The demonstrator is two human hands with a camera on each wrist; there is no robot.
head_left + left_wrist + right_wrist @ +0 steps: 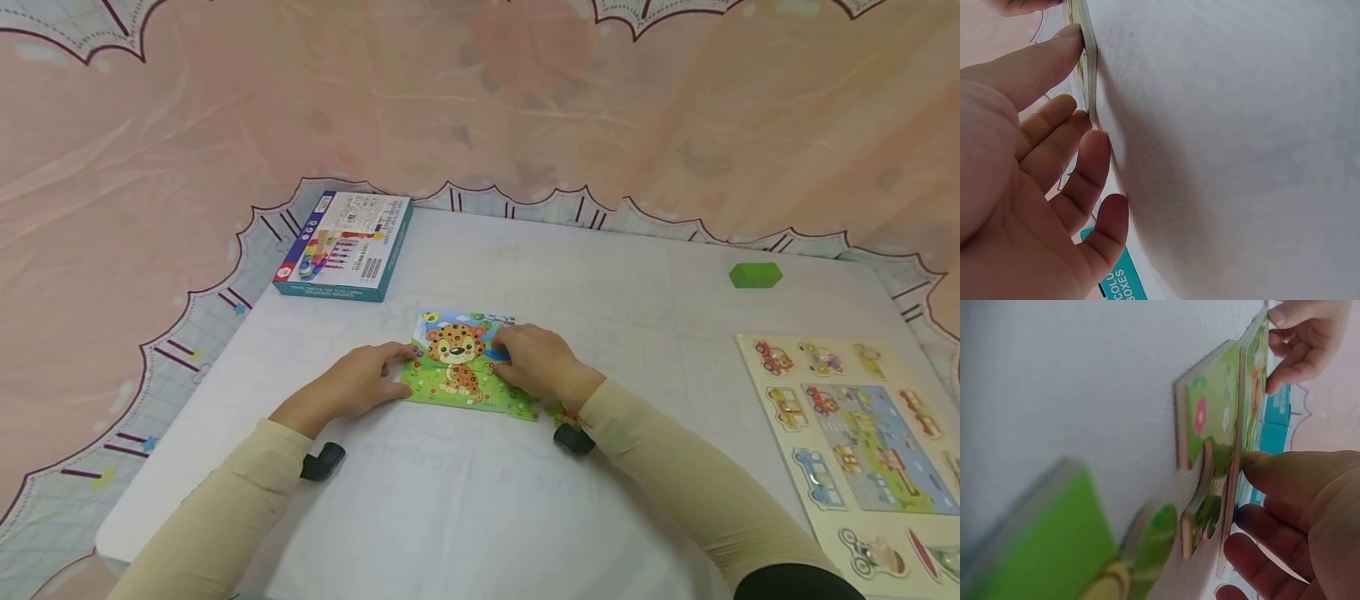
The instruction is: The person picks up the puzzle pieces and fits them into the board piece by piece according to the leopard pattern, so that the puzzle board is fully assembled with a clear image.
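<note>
A leopard picture puzzle [457, 367] of flat, thick pieces lies on the white table. At its left edge, my left hand [356, 383] touches the side with the thumb and fingertips, the other fingers loosely bent. My right hand [540, 360] lies over its right side, hiding part of the picture; thumb and fingertips rest along the edge in the right wrist view. Beside the puzzle's lower right corner is a loose green flowered piece [1210, 406]. Another green piece [1054, 544] lies nearer the right wrist, mostly covered in the head view.
A box [345, 246] with teal sides lies at the back left of the table. Toward the back right sits a green block [755, 275]. A wooden vehicle puzzle board [783, 450] covers the right side. Patterned cloth [480, 100] hangs behind the table.
</note>
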